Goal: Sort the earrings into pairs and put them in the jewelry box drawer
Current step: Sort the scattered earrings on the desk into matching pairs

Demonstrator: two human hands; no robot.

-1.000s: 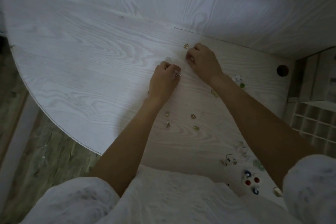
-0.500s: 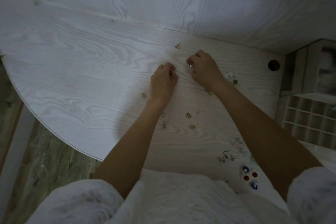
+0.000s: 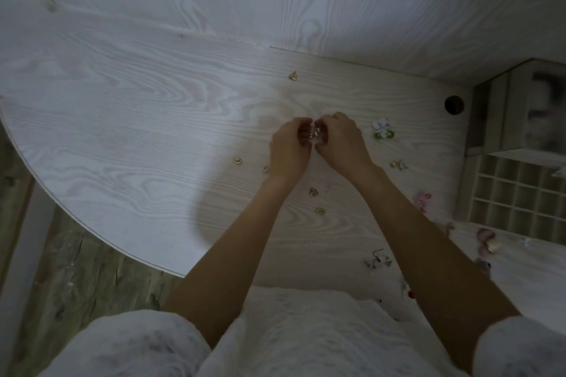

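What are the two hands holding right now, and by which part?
Small gold earrings, pinched at the fingertips between the left hand and right hand. Which part of each earring the grip takes is too small to tell.

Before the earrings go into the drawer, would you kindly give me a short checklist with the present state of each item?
1. Left hand holds an earring: ok.
2. Right hand holds an earring: ok.
3. The two held earrings match: cannot tell, too small.
4. Drawer compartments open to the right: ok.
5. Table cleared of loose earrings: not ok, a gold one and others remain.
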